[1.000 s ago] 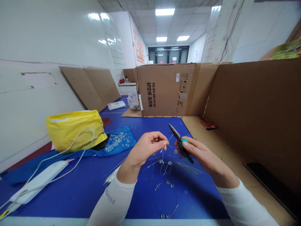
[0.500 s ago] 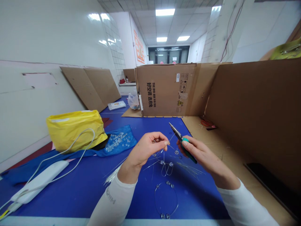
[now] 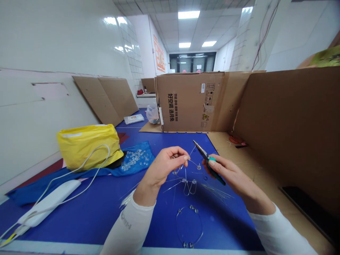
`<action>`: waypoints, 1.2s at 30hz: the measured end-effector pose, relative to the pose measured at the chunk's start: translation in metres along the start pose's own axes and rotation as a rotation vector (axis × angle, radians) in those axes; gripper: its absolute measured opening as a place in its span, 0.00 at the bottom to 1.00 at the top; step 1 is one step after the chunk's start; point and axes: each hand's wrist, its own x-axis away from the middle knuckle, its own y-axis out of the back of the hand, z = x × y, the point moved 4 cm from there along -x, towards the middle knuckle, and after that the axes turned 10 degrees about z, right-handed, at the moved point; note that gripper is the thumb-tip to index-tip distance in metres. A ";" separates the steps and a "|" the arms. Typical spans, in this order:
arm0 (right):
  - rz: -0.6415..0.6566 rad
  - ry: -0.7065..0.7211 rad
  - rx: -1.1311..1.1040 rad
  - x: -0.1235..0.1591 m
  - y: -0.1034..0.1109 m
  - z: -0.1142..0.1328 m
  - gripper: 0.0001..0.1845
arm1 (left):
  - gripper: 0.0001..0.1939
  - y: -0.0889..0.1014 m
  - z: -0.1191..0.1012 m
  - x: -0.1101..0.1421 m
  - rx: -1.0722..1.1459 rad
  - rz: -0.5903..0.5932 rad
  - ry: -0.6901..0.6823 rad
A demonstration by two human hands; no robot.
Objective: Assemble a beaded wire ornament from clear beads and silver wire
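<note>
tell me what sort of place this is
Probably a makeshift craft workshop: pliers in the right hand, clear beads on a blue cloth, and cardboard partitions around a blue work surface.

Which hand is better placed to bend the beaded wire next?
Right, likely: the right hand grips the teal-handled pliers with their tips up near the beaded wire, while the left hand is pinching that wire.
</note>
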 end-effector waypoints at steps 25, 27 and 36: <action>0.017 -0.012 0.128 0.003 0.001 0.010 0.24 | 0.14 0.004 0.007 -0.006 0.282 0.123 0.029; 0.000 -0.001 0.171 0.003 0.001 0.007 0.23 | 0.14 0.004 0.008 -0.007 0.292 0.123 0.034; -0.142 0.055 0.545 0.004 0.001 -0.005 0.16 | 0.14 0.005 0.008 -0.007 0.251 0.144 0.038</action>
